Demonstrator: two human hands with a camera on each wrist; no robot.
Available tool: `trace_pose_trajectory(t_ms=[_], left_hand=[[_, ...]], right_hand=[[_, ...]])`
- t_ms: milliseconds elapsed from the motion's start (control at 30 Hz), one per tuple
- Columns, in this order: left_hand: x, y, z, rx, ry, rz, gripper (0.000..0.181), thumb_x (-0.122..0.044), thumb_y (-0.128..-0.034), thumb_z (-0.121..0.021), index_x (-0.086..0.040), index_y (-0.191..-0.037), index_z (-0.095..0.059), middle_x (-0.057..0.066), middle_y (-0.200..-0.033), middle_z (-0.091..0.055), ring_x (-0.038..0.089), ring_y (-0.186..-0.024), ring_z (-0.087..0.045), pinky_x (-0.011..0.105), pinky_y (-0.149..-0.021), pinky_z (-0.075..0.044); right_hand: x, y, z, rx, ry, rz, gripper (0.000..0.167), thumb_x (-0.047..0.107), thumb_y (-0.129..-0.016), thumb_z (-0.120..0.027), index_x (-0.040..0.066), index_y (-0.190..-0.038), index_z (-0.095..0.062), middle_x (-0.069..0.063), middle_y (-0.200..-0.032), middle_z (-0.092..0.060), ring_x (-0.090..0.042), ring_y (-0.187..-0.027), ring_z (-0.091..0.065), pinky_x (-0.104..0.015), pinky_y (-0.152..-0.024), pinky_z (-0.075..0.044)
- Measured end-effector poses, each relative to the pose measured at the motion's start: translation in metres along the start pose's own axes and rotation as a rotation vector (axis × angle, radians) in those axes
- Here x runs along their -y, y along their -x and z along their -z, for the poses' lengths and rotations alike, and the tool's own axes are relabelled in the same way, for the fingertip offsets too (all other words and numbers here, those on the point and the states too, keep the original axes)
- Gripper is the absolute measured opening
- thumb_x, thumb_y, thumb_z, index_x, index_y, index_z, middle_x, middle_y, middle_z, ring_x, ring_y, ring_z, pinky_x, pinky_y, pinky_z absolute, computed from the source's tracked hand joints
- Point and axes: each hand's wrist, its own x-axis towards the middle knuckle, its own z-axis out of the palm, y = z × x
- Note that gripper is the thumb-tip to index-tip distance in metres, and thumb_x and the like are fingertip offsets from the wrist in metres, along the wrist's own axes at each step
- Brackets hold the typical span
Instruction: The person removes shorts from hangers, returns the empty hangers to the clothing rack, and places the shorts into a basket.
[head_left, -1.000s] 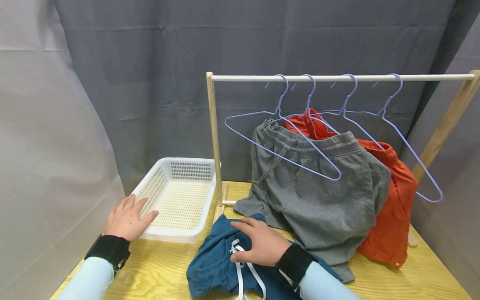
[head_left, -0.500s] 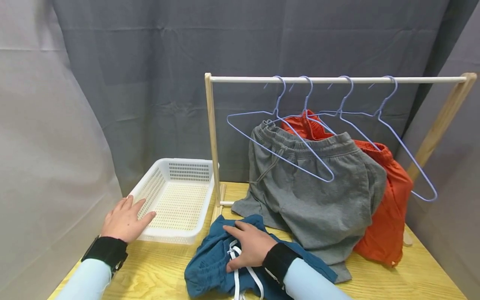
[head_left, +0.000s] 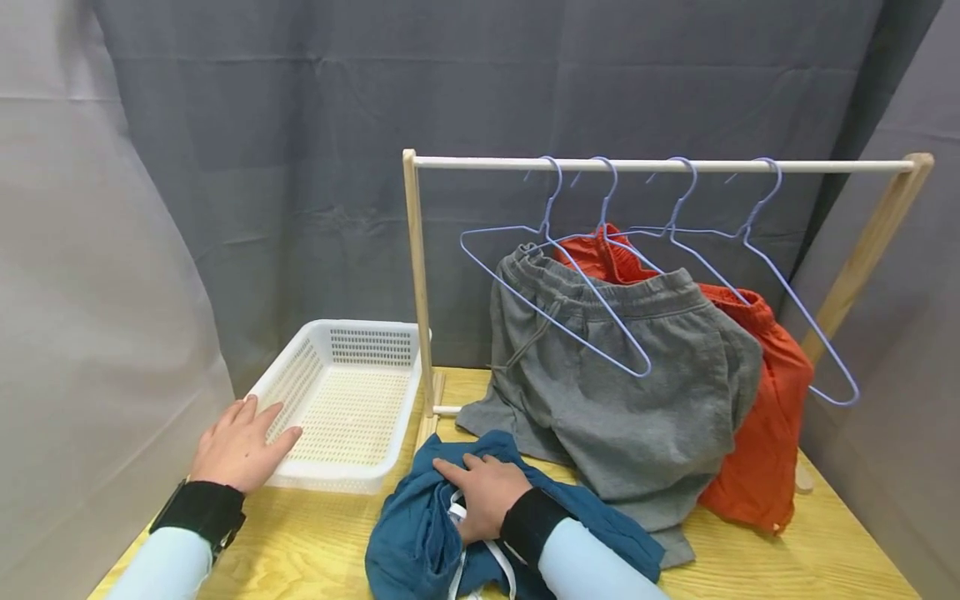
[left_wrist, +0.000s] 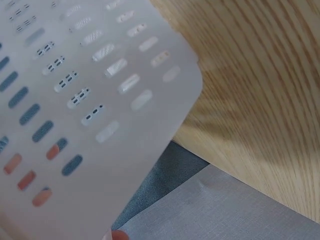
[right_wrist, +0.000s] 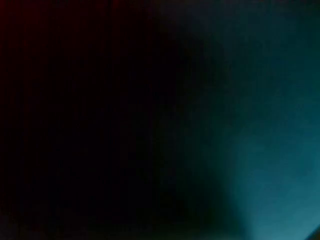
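Blue shorts (head_left: 420,521) are lying on the worktop (head_left: 300,554), the right hand (head_left: 493,498) gripping them; a deep handful clear of the drawstring (head_left: 501,561) should hold best. The left hand (head_left: 238,450), fingers extended, is resting at the basket (head_left: 337,478). Since the earlier frame, the right hand is gathering the cloth closer.

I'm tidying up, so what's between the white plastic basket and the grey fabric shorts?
In the head view: the rack's pale wooden post, its foot, a white lower rod and yellow wooden tabletop.
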Motion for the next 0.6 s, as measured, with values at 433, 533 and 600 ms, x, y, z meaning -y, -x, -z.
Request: trace_pose_trajectory(t_ms=[433,533,600], left_hand=[[-0.003,0.002,0.003,0.000,-0.011,0.010,0.079,-0.066,-0.0988,-0.043,-0.002,-0.145,-0.051,0.037,-0.153,-0.030,0.055,-0.141,-0.022,0.076,-0.104,-0.019],[-0.004,0.002,0.003,-0.003,-0.007,0.010,0.079,-0.066,-0.0988,-0.044,-0.002,-0.144,-0.051,0.037,-0.153,-0.030,0.055,-0.140,-0.022,0.077,-0.103,-0.019],[-0.004,0.001,0.003,-0.007,-0.008,0.011,0.078,-0.066,-0.0989,-0.044,-0.002,-0.144,-0.051,0.037,-0.153,-0.030,0.055,-0.140,-0.022,0.077,-0.103,-0.019]], right_hand=[[0.006,-0.011,0.001,0.063,0.079,-0.019,0.085,0.049,-0.080,-0.082,0.044,-0.153,-0.039,-0.003,-0.136,-0.056,-0.032,-0.116,-0.058,-0.048,-0.090,-0.053],[0.007,-0.012,0.003,0.076,0.089,-0.023,0.085,0.049,-0.080,-0.082,0.045,-0.153,-0.039,-0.003,-0.139,-0.054,-0.033,-0.116,-0.058,-0.048,-0.089,-0.053],[0.007,-0.013,0.004,0.081,0.085,-0.027,0.085,0.049,-0.080,-0.083,0.045,-0.153,-0.039,-0.003,-0.142,-0.052,-0.034,-0.118,-0.057,-0.048,-0.090,-0.053]])
